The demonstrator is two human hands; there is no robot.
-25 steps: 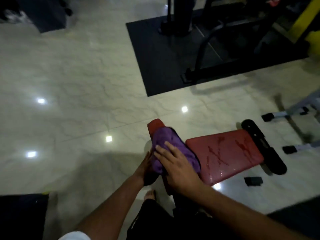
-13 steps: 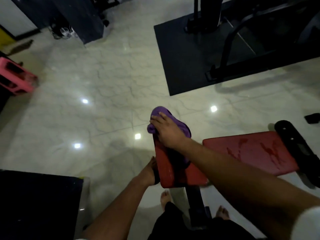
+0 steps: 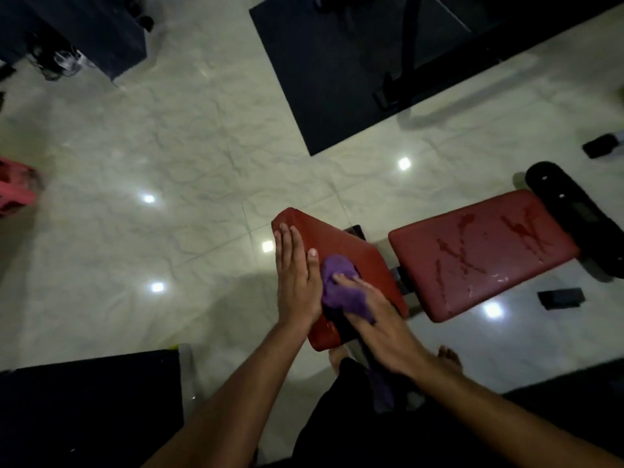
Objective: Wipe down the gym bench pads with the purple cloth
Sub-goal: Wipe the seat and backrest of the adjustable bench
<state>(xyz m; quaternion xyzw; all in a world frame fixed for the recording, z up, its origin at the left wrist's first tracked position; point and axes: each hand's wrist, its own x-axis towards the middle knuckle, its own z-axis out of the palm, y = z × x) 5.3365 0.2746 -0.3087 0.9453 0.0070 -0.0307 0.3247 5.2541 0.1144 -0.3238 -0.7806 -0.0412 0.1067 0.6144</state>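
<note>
At the far left edge, a pink crate (image 3: 15, 187) sits on the pale marble floor (image 3: 169, 136), which reflects small square ceiling lights. A dark mat (image 3: 84, 407) fills the lower left corner. Moving toward the centre, the person's left hand (image 3: 295, 275) lies flat along the left side of a tilted red back pad (image 3: 341, 244), its fingers (image 3: 285, 238) straight and held together, grasping nothing. Just beside it, touching the thumb, is the purple cloth (image 3: 341, 292), bunched on the middle of that pad. The right hand (image 3: 378, 319) presses down on the cloth from the near side, fingers spread over it rather than clenched. Below, bare feet (image 3: 449, 358) stand on the floor. To the right, apart from the tilted pad, lies a flat red seat pad (image 3: 479, 251) marked with wet streaks. A black roller pad (image 3: 574, 211) borders its far right end. A large black floor mat (image 3: 337, 72) lies at the top.
</note>
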